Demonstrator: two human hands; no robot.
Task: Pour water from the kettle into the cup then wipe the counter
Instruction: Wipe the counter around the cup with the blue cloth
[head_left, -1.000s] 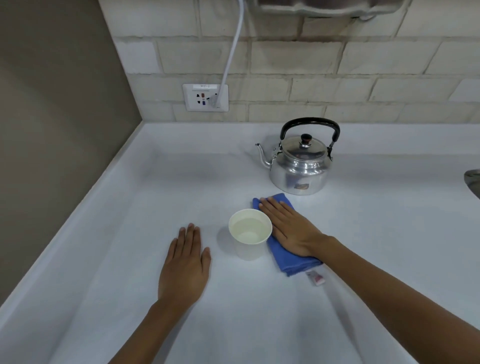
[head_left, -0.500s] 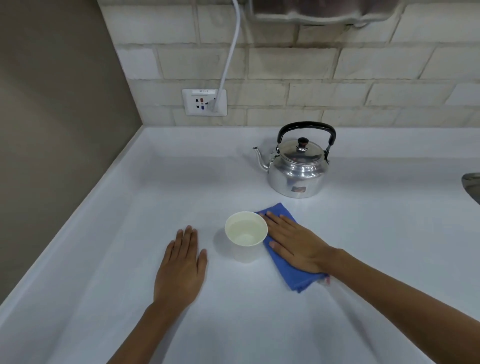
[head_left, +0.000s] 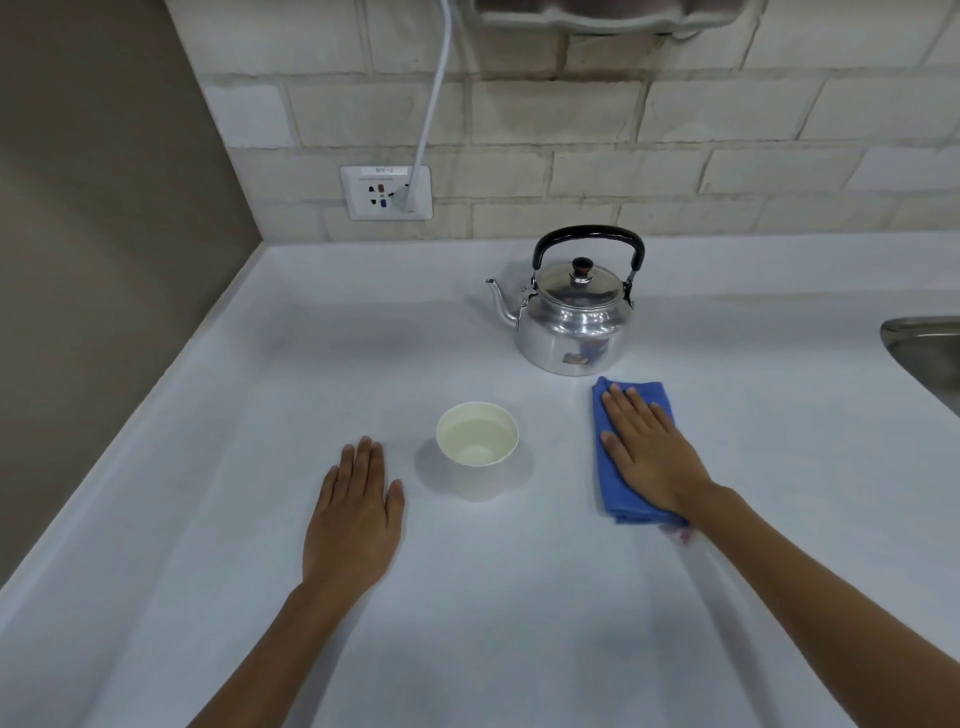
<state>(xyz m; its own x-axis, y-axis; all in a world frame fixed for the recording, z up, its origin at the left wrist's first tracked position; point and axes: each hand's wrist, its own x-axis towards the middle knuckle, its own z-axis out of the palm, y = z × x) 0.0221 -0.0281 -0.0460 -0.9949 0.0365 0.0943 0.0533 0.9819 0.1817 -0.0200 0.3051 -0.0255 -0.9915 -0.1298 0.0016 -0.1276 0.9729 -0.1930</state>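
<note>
Right hand (head_left: 652, 457): flat, fingers spread, palm pressing down on the blue cloth (head_left: 621, 467); gripping nothing.
Left hand (head_left: 356, 512): flat and open on the counter (head_left: 519, 623), holding nothing.
Cup (head_left: 477, 447): between the two hands, just beside the left thumb, apart from the cloth; upright, water inside.
Kettle (head_left: 574, 312): just beyond the right fingertips, upright, lid on, spout pointing toward the left-hand side; cloth's far edge near its base, contact hard to tell.
Open room, right: bare counter out past the right hand, ending at a metal sink (head_left: 930, 353) rim at the frame edge.
Open room, left: clear stretch beyond the left hand, up to the raised counter lip against the brown side wall (head_left: 104, 260).
Open room, near: wide bare counter under both forearms.
Surface: pale, smooth, matte white.
Back wall: light brick tiles (head_left: 727, 171) beyond the kettle; a socket (head_left: 387, 193) far ahead of the left hand, white cable (head_left: 434, 104) plugged in and running upward.
</note>
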